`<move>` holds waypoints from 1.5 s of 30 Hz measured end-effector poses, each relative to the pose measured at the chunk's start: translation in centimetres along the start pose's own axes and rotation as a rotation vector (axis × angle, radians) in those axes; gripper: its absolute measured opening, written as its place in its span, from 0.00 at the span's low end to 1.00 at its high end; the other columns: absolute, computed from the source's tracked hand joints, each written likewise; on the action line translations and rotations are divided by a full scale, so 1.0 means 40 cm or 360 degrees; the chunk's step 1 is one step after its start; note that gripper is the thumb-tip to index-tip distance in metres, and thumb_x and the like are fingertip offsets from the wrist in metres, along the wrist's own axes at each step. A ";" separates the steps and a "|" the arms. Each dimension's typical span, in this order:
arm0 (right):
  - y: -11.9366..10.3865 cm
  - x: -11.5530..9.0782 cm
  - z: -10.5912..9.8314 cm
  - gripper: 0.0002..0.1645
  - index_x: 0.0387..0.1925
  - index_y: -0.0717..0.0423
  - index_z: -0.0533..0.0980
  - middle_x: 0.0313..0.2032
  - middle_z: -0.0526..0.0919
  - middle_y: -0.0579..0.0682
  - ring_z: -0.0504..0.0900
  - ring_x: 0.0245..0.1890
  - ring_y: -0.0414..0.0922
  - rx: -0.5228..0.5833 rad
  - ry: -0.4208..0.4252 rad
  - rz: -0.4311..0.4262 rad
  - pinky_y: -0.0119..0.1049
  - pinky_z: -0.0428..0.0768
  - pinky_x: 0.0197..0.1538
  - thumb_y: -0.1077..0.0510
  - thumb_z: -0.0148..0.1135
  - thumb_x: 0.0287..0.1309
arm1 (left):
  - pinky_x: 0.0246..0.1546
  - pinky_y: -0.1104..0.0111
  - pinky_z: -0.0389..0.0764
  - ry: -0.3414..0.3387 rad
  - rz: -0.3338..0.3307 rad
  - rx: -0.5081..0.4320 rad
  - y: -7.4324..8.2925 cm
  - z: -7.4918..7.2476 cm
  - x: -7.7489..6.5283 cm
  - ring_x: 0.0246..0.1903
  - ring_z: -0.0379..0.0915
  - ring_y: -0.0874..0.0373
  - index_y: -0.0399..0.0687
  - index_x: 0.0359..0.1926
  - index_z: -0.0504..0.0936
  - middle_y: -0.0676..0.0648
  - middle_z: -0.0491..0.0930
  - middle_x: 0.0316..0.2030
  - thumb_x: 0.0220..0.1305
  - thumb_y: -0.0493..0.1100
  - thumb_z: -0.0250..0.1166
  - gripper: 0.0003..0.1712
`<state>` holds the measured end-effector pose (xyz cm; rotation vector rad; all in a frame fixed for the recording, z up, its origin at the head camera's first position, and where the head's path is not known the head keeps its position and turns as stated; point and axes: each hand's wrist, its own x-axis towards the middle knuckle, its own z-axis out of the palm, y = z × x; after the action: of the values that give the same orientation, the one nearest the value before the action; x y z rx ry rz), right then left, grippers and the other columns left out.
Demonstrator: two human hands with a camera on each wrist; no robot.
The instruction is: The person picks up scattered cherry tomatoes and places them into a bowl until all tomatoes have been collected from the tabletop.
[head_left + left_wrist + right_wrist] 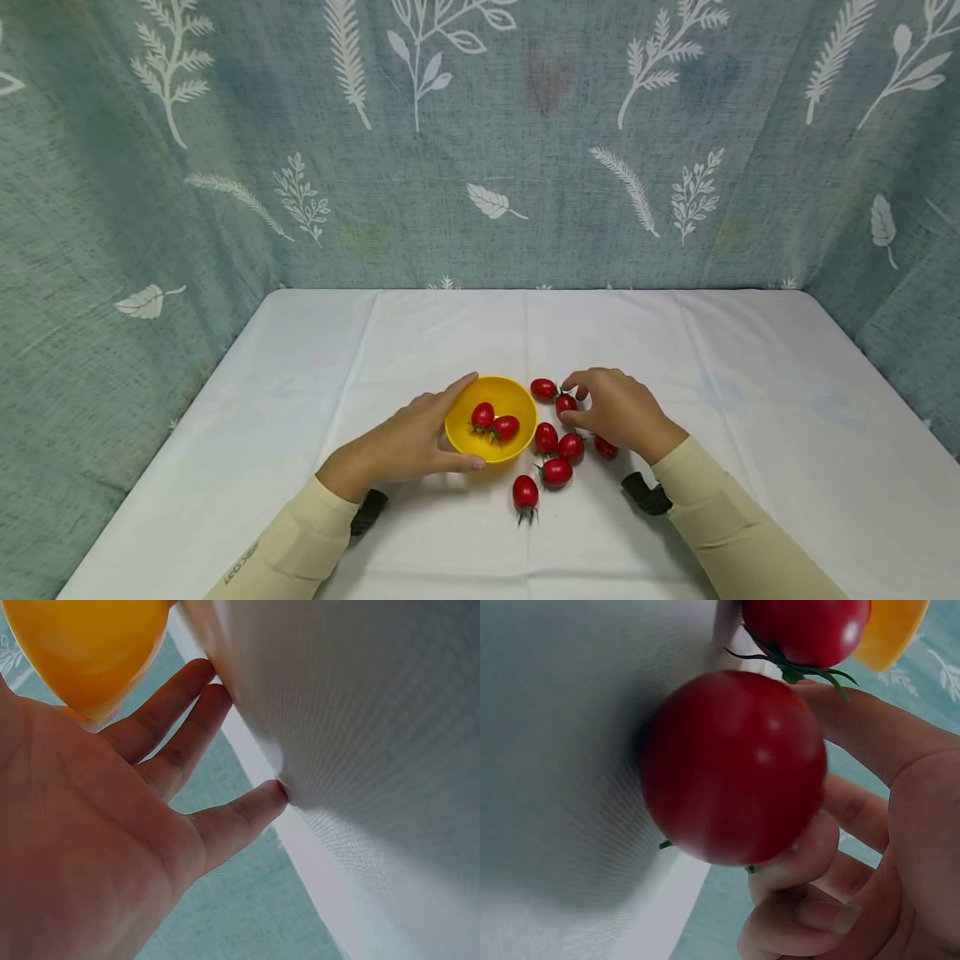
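Observation:
My left hand [408,442] holds a yellow bowl [457,429] at its left side, thumb and forefinger along the rim. In the left wrist view its other fingers stretch out and touch the cloth beneath the bowl. Inside the bowl lie two red cherry tomatoes [506,428] with green stems. My right hand [618,408] has thumb and forefinger on either side of a cherry tomato [566,406] on the table. Another tomato [735,769] sits beneath that palm, large in the right wrist view, beside curled fingers.
Several loose cherry tomatoes [556,472] lie between the bowl and the right hand, one [526,492] nearer the front. A white cloth [420,333] covers the table. Behind and at the sides hangs a green leaf-patterned curtain [420,208]. Dark wrist devices [647,493] sit under both sleeves.

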<state>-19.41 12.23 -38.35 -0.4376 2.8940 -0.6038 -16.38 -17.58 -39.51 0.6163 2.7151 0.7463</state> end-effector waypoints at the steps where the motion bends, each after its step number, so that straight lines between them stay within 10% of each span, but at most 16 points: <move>1: 0.001 0.000 0.002 0.24 0.51 0.50 0.83 0.37 0.84 0.48 0.77 0.31 0.43 -0.0001 0.0000 -0.0002 0.35 0.79 0.34 0.49 0.76 0.52 | 0.64 0.44 0.70 -0.0001 0.0001 -0.0002 0.001 -0.001 -0.001 0.65 0.66 0.46 0.68 0.80 0.45 0.46 0.68 0.70 0.50 0.72 0.72 0.64; 25: -0.006 -0.008 -0.007 0.24 0.52 0.50 0.82 0.38 0.86 0.47 0.76 0.29 0.43 -0.0011 0.0027 -0.0036 0.32 0.76 0.29 0.51 0.76 0.53 | 0.64 0.45 0.70 -0.0010 0.0007 0.0009 0.005 -0.007 0.000 0.65 0.66 0.47 0.67 0.80 0.45 0.47 0.68 0.70 0.49 0.74 0.71 0.65; 45: -0.078 -0.059 -0.029 0.24 0.55 0.52 0.81 0.46 0.87 0.47 0.86 0.45 0.49 0.0049 0.0382 -0.0463 0.43 0.85 0.46 0.56 0.73 0.56 | 0.64 0.44 0.70 -0.0005 0.0033 -0.0018 0.002 -0.005 -0.003 0.64 0.66 0.45 0.66 0.80 0.46 0.47 0.69 0.70 0.50 0.72 0.71 0.64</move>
<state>-16.62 10.64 -35.82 -0.8463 3.0639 -0.7915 -16.33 -17.66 -39.28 0.6432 2.7036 0.7640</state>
